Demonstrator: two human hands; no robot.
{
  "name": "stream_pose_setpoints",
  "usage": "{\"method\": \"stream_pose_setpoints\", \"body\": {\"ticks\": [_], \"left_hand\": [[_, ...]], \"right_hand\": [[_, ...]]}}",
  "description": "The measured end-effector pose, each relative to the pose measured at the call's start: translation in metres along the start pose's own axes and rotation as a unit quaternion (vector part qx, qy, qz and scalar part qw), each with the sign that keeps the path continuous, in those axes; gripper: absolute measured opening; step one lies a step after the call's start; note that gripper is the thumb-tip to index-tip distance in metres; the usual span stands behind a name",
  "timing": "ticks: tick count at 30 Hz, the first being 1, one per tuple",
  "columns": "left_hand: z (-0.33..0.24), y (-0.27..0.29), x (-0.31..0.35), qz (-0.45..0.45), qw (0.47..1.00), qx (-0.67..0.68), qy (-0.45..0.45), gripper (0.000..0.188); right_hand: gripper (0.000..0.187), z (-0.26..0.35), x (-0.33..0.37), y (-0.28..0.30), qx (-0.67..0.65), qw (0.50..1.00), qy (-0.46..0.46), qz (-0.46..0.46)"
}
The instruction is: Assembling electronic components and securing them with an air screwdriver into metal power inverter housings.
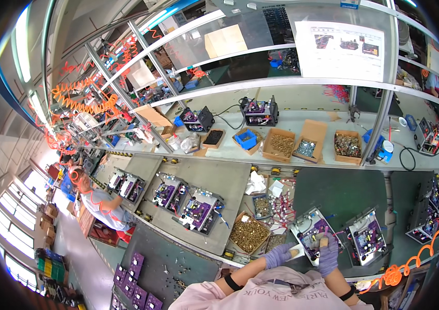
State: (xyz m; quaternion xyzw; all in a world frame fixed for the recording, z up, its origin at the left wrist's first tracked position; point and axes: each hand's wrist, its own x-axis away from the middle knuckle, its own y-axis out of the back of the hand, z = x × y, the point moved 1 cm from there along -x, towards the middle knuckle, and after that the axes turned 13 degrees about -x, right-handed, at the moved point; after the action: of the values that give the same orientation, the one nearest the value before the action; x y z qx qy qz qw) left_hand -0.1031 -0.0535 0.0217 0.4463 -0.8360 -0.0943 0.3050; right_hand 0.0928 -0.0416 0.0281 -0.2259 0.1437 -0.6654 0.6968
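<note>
My left hand (280, 255), in a purple glove, is closed at the near left corner of an open metal unit with a purple circuit board (310, 230). A small white piece (297, 250) shows at its fingertips, pinched as far as I can see. My right hand (328, 255), gloved alike, lies over the near right part of the same unit with its fingers bent together. What those fingers hold, if anything, is hidden. A second open unit with a purple board (365, 238) sits just right of my right hand.
Left of my hands stand a carton of brass-coloured hardware (250, 233), a smaller tray of parts (262, 206) and red-and-white wires (281, 209). More units (201, 211) line the belt, where a co-worker (104, 206) stands. An orange coiled hose (394, 275) hangs at the right.
</note>
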Motion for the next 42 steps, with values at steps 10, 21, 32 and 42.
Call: {"method": "stream_pose_setpoints", "body": {"ticks": [10,21,32,42], "left_hand": [[0.022,-0.021,-0.01,-0.175,0.964,0.068,-0.186,0.031],[0.0,-0.011,0.012,-0.126,0.984,0.084,-0.092,0.034],[-0.002,-0.022,0.007,-0.136,0.987,0.059,-0.067,0.04],[-0.002,-0.016,0.005,-0.088,0.991,0.09,-0.049,0.036]], "right_hand": [[0.014,0.009,0.017,0.001,0.349,0.932,0.033,0.093],[0.014,0.021,0.02,-0.017,0.414,0.904,0.071,0.079],[0.013,0.019,0.021,-0.02,0.517,0.828,0.19,0.103],[0.015,0.013,0.019,-0.02,0.482,0.848,0.201,0.094]]}}
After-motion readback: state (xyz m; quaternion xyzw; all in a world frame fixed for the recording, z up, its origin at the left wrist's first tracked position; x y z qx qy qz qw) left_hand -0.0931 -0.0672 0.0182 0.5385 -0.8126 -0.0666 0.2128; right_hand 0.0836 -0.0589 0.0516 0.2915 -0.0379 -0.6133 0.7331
